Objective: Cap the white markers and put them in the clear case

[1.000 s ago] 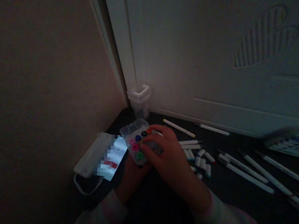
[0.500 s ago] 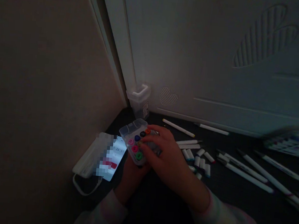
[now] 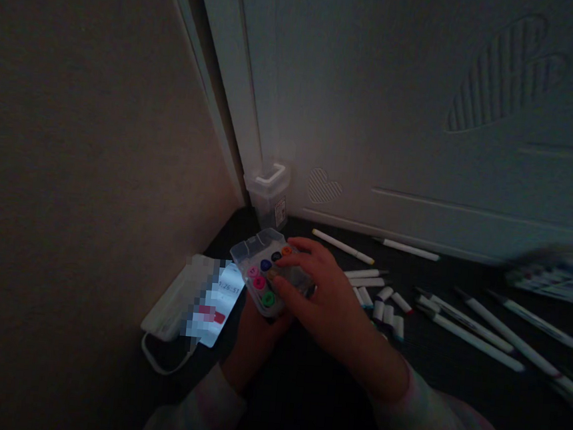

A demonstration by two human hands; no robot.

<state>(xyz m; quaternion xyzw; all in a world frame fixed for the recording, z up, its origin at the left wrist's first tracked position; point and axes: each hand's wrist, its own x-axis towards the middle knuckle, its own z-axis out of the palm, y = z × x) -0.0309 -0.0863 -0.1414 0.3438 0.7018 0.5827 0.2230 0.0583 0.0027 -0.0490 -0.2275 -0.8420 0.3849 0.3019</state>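
The scene is very dark. A small clear plastic marker case [image 3: 260,266] holds several markers standing on end, their coloured caps showing pink, blue, green, black and orange. My left hand [image 3: 250,336] grips the case from underneath. My right hand [image 3: 322,292] lies over the case's right side with curled fingers on the markers; I cannot make out whether it grips one.
A lit phone [image 3: 219,299] lies left of the case beside a white pouch [image 3: 171,302]. Loose white markers [image 3: 462,324] and caps [image 3: 389,307] are strewn over the dark floor to the right. A clear lidded box [image 3: 268,190] stands against the white door [image 3: 401,104]. A wall rises on the left.
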